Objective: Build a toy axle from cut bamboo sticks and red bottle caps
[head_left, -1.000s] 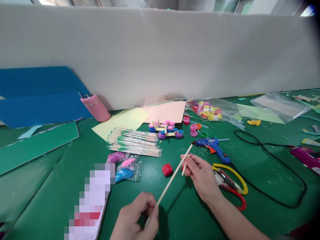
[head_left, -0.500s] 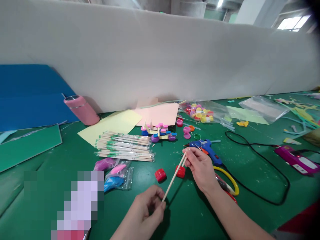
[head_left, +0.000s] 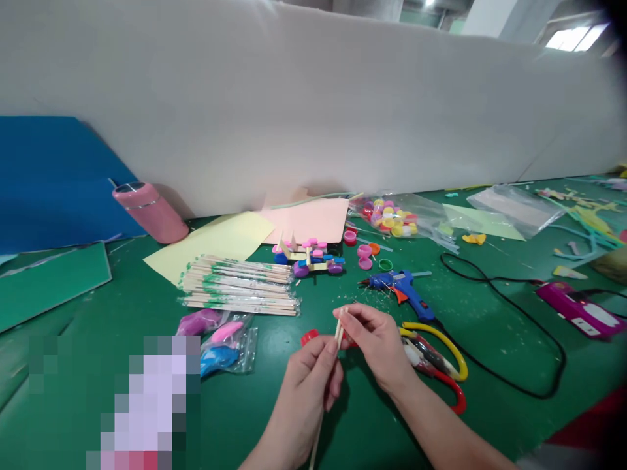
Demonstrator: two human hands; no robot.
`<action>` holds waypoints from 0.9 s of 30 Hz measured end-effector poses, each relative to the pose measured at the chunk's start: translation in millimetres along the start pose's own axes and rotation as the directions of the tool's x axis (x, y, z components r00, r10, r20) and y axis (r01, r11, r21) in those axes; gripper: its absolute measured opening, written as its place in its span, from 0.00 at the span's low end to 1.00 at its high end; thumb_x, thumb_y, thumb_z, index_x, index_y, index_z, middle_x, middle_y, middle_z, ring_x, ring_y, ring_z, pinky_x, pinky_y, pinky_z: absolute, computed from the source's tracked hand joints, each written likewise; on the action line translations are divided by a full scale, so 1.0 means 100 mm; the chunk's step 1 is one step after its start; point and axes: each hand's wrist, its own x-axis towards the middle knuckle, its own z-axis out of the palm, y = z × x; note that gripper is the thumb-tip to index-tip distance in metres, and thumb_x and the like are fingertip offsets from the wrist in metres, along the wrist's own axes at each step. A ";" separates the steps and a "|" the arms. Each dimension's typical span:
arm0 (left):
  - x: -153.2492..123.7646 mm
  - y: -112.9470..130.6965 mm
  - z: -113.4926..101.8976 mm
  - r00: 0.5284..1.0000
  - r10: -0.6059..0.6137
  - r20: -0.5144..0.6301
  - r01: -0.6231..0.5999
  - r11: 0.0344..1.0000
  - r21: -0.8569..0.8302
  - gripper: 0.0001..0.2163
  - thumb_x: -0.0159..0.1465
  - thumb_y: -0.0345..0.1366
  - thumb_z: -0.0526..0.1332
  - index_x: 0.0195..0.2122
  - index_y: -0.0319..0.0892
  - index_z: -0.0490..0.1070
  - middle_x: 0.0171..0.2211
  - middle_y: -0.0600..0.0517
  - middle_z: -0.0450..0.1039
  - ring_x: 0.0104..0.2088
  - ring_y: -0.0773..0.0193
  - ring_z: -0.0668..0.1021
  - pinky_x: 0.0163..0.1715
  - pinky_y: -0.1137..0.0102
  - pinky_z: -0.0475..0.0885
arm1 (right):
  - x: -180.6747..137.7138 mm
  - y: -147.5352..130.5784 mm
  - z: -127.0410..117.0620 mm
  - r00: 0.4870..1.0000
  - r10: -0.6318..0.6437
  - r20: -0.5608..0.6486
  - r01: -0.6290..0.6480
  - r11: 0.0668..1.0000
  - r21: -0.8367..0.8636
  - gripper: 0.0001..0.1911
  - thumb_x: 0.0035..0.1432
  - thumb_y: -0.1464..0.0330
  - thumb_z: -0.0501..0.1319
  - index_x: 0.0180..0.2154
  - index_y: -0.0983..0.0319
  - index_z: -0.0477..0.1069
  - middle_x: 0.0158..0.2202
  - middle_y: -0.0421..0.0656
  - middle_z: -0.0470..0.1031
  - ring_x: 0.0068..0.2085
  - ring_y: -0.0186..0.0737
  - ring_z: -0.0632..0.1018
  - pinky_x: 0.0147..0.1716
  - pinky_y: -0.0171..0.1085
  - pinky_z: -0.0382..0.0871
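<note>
In front of me both hands meet over the green table. My left hand (head_left: 309, 375) is closed in a pinch around a thin wooden stick (head_left: 316, 438), whose lower end runs down below the hand. My right hand (head_left: 376, 339) is closed too, its thumb and fingers pinching the upper ends, where a short stick piece (head_left: 339, 331) shows beside the long one. Just behind the fingers are two red caps, the left red cap (head_left: 309, 337) partly covered and the other mostly hidden. Beyond my right hand lies a blue glue gun (head_left: 402, 285).
Wrapped chopsticks (head_left: 240, 287) lie left of centre, with small toy cars (head_left: 318, 266) behind them. Bags of balloon-like pieces (head_left: 220, 356) and a pink bottle (head_left: 154, 214) are leftward. A tool with a yellow handle (head_left: 458, 352) sits by my right forearm; a black cord (head_left: 529, 393) loops beyond.
My left hand has slid up the stick to meet my right. My right hand has come down and left. The stick is now steeper, and the red caps are more covered.
</note>
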 end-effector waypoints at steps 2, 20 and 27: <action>-0.01 -0.04 0.00 1.000 0.008 -0.008 -0.009 1.000 -0.025 0.11 0.61 0.42 0.53 0.32 0.39 0.66 0.11 0.61 0.57 0.13 0.74 0.55 0.14 0.75 0.46 | -0.01 0.01 -0.01 1.000 -0.002 0.009 0.002 1.000 -0.018 0.09 0.49 0.63 0.63 0.28 0.63 0.74 0.20 0.36 0.69 0.21 0.30 0.71 0.21 0.30 0.68; -0.04 -0.12 0.00 1.000 -0.001 0.009 0.002 0.995 -0.100 0.10 0.60 0.42 0.54 0.29 0.40 0.65 0.10 0.62 0.54 0.12 0.76 0.53 0.13 0.76 0.44 | -0.07 0.04 -0.03 0.985 -0.161 0.061 0.170 0.968 -0.184 0.06 0.52 0.67 0.61 0.29 0.64 0.71 0.23 0.37 0.67 0.22 0.29 0.68 0.21 0.29 0.64; -0.03 -0.14 0.01 1.000 0.011 0.008 -0.010 0.995 -0.095 0.10 0.61 0.42 0.54 0.29 0.41 0.64 0.10 0.63 0.54 0.12 0.76 0.52 0.13 0.76 0.44 | -0.07 0.05 -0.03 0.988 -0.142 0.062 0.152 0.968 -0.202 0.07 0.52 0.66 0.61 0.28 0.64 0.70 0.21 0.37 0.66 0.21 0.29 0.67 0.20 0.29 0.61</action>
